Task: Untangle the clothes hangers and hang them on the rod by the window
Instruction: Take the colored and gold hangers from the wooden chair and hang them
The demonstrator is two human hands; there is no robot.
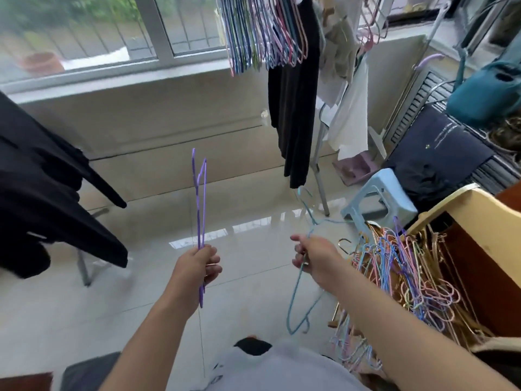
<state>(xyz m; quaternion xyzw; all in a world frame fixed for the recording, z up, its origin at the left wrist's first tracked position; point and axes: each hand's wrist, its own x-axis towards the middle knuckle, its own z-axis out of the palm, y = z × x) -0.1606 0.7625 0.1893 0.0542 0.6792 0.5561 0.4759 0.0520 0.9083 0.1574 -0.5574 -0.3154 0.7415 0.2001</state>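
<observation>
A person stands on a tiled floor (253, 277) by the window (112, 29), a hanger in each hand; the left hand (197, 266) is curled tight around a purple hanger (199, 210), seen edge-on and held upright well clear of everything else; the right hand (314, 259) is closed on a light-blue hanger (296, 303) near its neck, the hook rising above the fingers and the frame dangling below the wrist; just to the right of that hand lies the tangled pile of hangers (400, 280), pink, blue, purple and gold wire heaped against a wooden cabinet (479, 249); overhead by the window, a dense row of hung hangers (259, 32) already crowds the rod, itself out of view above the top edge; a black garment (296, 103) hangs beside them and a pale blue stool (380, 201) stands beyond the pile; the hangers look light, thin and springy, with a smooth coating likely to slip in the fingers; their hooks and shoulder notches seem apt to snag neighbours, so each is probably best taken at the neck just under the hook and drawn out of the pile slowly rather than yanked; both hangers in hand appear free of the tangle and ready to go up on the rod
</observation>
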